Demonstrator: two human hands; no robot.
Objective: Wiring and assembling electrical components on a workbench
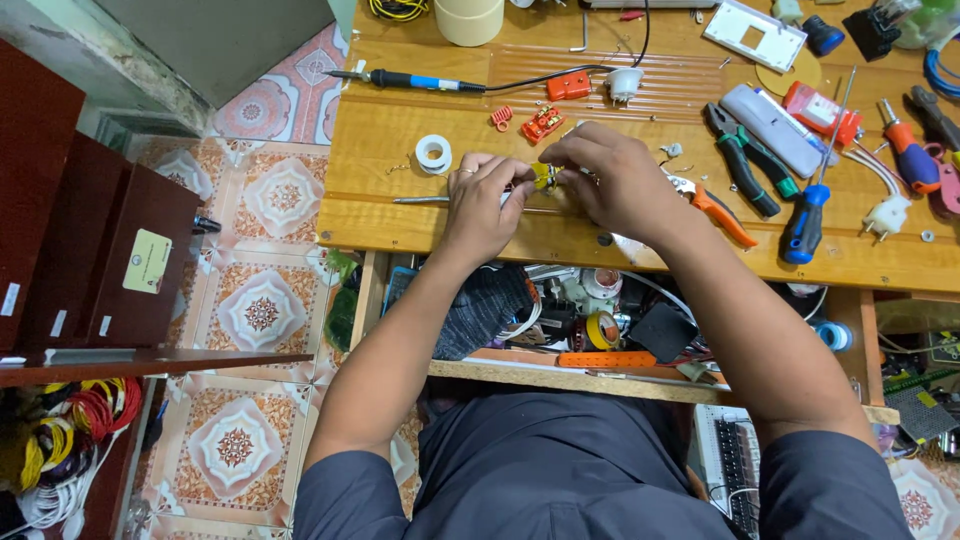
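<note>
Small yellow part (545, 177) pinched between both hands, left hand (487, 203) and right hand (617, 180) closed on it, above wooden workbench (400, 215), white tape roll (433, 153) just left, orange-handled cutters (712, 205) just right.

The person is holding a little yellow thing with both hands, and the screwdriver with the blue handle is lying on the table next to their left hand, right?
Not quite. Both the left hand and the right hand do pinch the small yellow part, but the blue-handled screwdriver lies on the wooden table off to the right hand's side, beyond the orange-handled cutters. The head view shows it.
</note>
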